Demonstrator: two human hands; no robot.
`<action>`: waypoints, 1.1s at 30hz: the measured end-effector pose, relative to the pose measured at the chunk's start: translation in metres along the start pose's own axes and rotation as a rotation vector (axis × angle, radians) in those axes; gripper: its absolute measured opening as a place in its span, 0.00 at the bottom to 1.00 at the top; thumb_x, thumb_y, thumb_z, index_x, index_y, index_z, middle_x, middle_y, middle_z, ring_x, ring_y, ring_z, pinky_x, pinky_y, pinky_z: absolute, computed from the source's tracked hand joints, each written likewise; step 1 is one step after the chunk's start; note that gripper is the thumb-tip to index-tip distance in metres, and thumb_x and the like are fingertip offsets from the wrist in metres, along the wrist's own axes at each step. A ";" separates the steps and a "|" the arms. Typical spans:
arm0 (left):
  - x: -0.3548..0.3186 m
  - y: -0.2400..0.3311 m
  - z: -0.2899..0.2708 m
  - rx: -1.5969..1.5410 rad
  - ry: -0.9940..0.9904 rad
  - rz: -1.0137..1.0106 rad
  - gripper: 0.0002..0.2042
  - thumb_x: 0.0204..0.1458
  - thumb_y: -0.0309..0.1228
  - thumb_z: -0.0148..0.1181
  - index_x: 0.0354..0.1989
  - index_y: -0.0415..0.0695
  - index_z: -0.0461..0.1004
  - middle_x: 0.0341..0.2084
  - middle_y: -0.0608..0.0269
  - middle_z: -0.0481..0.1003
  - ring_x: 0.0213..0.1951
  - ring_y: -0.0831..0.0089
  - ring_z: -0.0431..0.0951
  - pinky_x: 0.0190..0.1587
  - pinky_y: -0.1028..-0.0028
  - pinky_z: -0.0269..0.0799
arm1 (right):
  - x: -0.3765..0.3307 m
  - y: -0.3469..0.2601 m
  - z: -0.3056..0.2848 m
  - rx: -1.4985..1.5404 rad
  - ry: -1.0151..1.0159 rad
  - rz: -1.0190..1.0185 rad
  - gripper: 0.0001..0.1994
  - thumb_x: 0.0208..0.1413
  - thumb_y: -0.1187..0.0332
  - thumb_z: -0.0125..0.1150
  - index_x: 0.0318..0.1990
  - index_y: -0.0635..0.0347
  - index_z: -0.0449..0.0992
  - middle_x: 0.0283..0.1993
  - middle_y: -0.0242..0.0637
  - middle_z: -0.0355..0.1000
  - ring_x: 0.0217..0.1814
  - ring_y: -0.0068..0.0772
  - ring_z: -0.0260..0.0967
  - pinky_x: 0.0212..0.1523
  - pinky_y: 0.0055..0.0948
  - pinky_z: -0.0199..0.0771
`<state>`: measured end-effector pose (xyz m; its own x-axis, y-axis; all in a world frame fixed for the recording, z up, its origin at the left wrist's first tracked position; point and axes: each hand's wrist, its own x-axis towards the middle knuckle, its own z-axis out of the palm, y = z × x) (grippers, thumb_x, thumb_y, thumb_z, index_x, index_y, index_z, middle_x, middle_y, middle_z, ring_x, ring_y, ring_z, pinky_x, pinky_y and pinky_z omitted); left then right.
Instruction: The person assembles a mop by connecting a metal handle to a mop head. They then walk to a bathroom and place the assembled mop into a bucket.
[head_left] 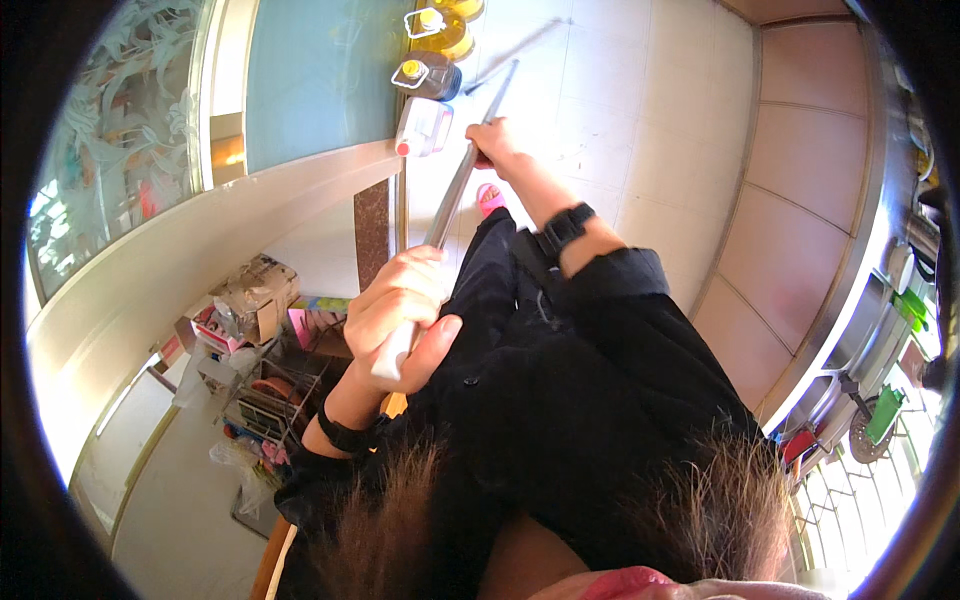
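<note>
A long silver-grey pole (pixel 457 190) with a pale end cap (pixel 393 358) slants away from me over the floor. My left hand (pixel 398 305) is wrapped round it close to the capped end, thumb alongside. Farther down, my right hand (pixel 497 143) closes on the pole at about its middle. The far end thins out over the bright floor, and glare hides what, if anything, is fixed there. A dark, blurred streak lies on the tiles beside that end. Both wrists have black bands.
Along the left wall stand a white jug with a red cap (pixel 425 127), a dark jug (pixel 428 76) and yellow oil bottles (pixel 443 35). A cluttered rack (pixel 270 395) and cardboard box (pixel 262 290) are at left. Pinkish cabinets (pixel 790 200) and a counter line the right.
</note>
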<state>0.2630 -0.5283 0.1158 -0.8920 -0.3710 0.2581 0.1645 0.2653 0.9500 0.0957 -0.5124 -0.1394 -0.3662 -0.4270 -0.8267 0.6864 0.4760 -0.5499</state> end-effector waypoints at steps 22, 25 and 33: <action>-0.003 0.048 0.091 -0.054 -0.530 0.034 0.09 0.35 0.18 0.61 0.14 0.40 0.65 0.15 0.60 0.68 0.20 0.61 0.74 0.40 0.62 0.78 | -0.126 0.160 -0.129 0.598 0.335 0.070 0.10 0.50 0.68 0.59 0.34 0.66 0.69 0.23 0.38 0.69 0.15 0.29 0.66 0.15 0.27 0.73; 0.012 0.053 0.098 -0.080 -0.566 0.110 0.08 0.36 0.18 0.60 0.15 0.37 0.65 0.17 0.56 0.70 0.24 0.58 0.77 0.38 0.59 0.78 | -0.140 0.133 -0.142 0.750 0.354 -0.020 0.08 0.48 0.69 0.59 0.33 0.62 0.71 0.23 0.35 0.68 0.20 0.28 0.65 0.18 0.29 0.68; 0.058 -0.046 0.219 -0.094 -0.394 0.346 0.13 0.38 0.18 0.68 0.20 0.39 0.66 0.19 0.56 0.69 0.29 0.55 0.78 0.39 0.61 0.78 | -0.054 0.093 -0.300 1.148 0.468 -0.433 0.06 0.56 0.72 0.52 0.31 0.65 0.67 0.23 0.40 0.68 0.17 0.30 0.63 0.16 0.30 0.65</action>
<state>0.1120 -0.3672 0.0489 -0.8666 0.0910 0.4906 0.4978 0.2256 0.8374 -0.0093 -0.2150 -0.1818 -0.7128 0.0363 -0.7005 0.5146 -0.6515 -0.5574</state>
